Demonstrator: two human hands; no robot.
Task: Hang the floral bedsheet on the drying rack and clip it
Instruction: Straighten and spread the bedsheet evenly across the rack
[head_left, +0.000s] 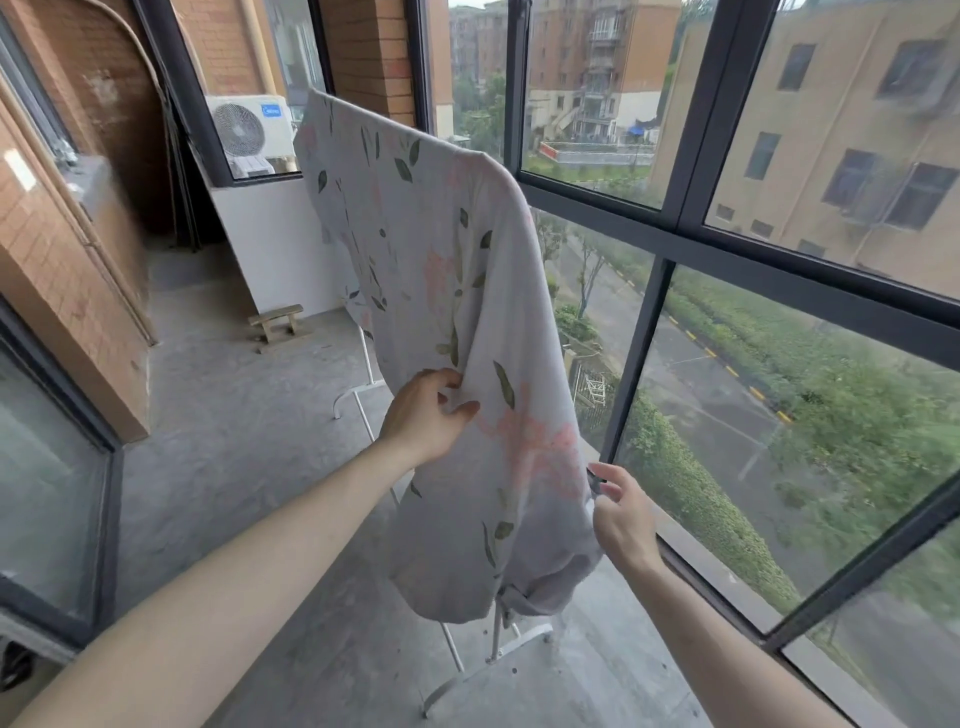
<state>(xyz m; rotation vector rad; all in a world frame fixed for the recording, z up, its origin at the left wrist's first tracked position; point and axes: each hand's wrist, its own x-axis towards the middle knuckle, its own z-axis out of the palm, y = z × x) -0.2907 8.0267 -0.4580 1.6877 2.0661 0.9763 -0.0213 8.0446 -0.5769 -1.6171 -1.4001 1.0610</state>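
Observation:
The floral bedsheet (441, 270), pale with pink flowers and green leaves, hangs draped over the top bar of a white drying rack (493, 652). Only the rack's legs and feet show below the cloth. My left hand (426, 415) pinches a fold of the sheet on its near face, about halfway down. My right hand (623, 514) grips the sheet's right edge lower down, on the window side. No clip is visible.
Tall dark-framed windows (670, 244) run along the right, close behind the rack. A brick wall (67, 291) stands on the left. A small wooden stool (278, 325) sits on the concrete floor (249, 441) at the back, below an air-conditioner unit (249, 130).

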